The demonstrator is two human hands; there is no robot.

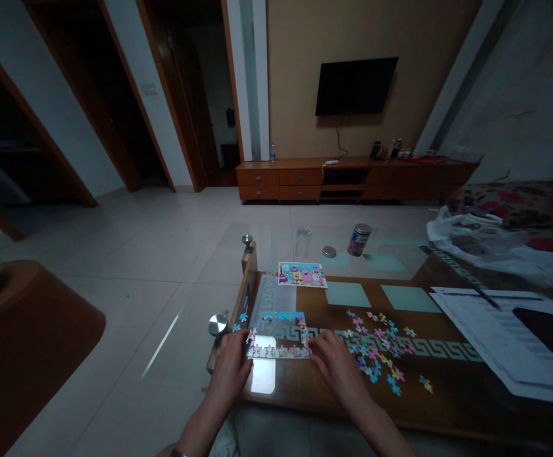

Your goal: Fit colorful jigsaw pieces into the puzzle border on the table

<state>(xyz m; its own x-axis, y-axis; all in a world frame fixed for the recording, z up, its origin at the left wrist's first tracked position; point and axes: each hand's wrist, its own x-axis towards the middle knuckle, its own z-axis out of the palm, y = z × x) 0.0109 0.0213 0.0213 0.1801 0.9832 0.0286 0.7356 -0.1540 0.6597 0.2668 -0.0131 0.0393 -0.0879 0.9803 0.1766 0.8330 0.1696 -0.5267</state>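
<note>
On the clear glass tabletop (314,388), a small rectangular border of interlocked cardboard jigsaw pieces (283,352) lies between the two hands. Its far edge is bright blue, its right edge mixed pink and white, and its near edge a run of pale, pinkish pieces; the middle is open, so the glass shows through.

At the border's near left corner is the left hand (231,355), fingers bent together and thumb set a little apart, the tips against the edge. At its near right corner is the right hand (332,355), fingers curled with the thumb close to the forefinger, the tips at the last pieces. I cannot tell whether either hand pinches a piece or only presses.

Just left of the border lie a few loose blue pieces (243,317). To its right, beyond the right hand, spreads a scatter of pink, blue and yellow pieces (374,353). Beyond the border's far edge lies a rectangular, brightly coloured cartoon picture card (302,275).
</note>
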